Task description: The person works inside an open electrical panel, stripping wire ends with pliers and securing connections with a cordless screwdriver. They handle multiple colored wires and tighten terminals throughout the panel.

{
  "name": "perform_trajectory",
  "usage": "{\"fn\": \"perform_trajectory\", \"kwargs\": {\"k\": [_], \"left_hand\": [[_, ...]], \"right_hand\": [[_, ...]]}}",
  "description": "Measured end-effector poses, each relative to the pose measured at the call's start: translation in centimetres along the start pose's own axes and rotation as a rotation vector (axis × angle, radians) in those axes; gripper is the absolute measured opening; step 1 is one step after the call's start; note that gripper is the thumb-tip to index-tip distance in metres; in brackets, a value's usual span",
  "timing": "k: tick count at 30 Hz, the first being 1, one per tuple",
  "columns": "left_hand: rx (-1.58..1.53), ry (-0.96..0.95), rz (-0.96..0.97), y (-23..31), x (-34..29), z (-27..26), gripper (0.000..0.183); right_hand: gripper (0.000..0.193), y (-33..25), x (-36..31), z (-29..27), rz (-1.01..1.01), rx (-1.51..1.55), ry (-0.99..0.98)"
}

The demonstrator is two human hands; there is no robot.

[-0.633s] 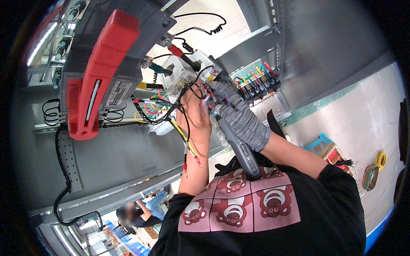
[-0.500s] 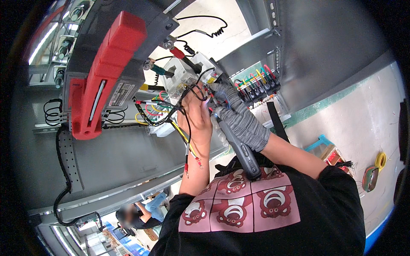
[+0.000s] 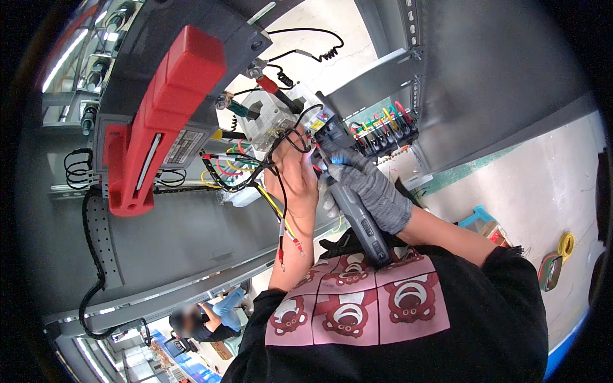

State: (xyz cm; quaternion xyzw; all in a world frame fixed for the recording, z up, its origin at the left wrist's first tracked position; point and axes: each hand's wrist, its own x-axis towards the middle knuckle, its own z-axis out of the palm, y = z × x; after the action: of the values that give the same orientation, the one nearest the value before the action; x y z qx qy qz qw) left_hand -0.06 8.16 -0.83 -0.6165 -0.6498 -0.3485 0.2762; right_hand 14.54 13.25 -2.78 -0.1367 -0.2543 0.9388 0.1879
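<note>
My right hand (image 3: 377,191), in a grey knitted glove, grips a slim dark grey electric screwdriver (image 3: 359,217). The tool's butt end points down toward my shirt, and its front end is at my fingers, where a small light glows. My bare left hand (image 3: 295,175) is closed close beside it, at a white box-shaped electrical part (image 3: 267,120). Its fingertips are mostly hidden, so what they pinch is unclear. A bundle of black wires (image 3: 276,150) runs over this hand. Loose wire ends with red-sleeved ring terminals (image 3: 281,255) hang across my left forearm.
A large red handle (image 3: 169,112) on a dark switch body rises at the left. Thick cables with red (image 3: 268,83) and green sleeves enter the white part. A terminal row with coloured wires (image 3: 386,127) sits beyond my right hand. Another person (image 3: 207,319) is at lower left.
The view has shifted slightly. My gloved fingers have moved a little around the screwdriver's front end, and the tool has tilted slightly. My left hand stays at the white part.
</note>
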Motion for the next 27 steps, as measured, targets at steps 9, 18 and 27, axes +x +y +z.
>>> {"fn": "perform_trajectory", "kwargs": {"k": [9,18,27], "left_hand": [[-0.026,0.054,-0.002,0.0,0.0,0.6,0.021],[-0.001,0.030,-0.021,0.5,0.3,0.2,0.019],[-0.013,-0.003,-0.050,0.5,0.1,0.3,0.017]], "right_hand": [[0.044,1.0,-6.0,-2.8,0.352,0.099,-0.215],[0.062,1.4,-6.7,-2.1,0.221,-0.057,-0.180],[0.062,2.6,-6.3,-2.5,0.119,-0.209,-0.142]]}}
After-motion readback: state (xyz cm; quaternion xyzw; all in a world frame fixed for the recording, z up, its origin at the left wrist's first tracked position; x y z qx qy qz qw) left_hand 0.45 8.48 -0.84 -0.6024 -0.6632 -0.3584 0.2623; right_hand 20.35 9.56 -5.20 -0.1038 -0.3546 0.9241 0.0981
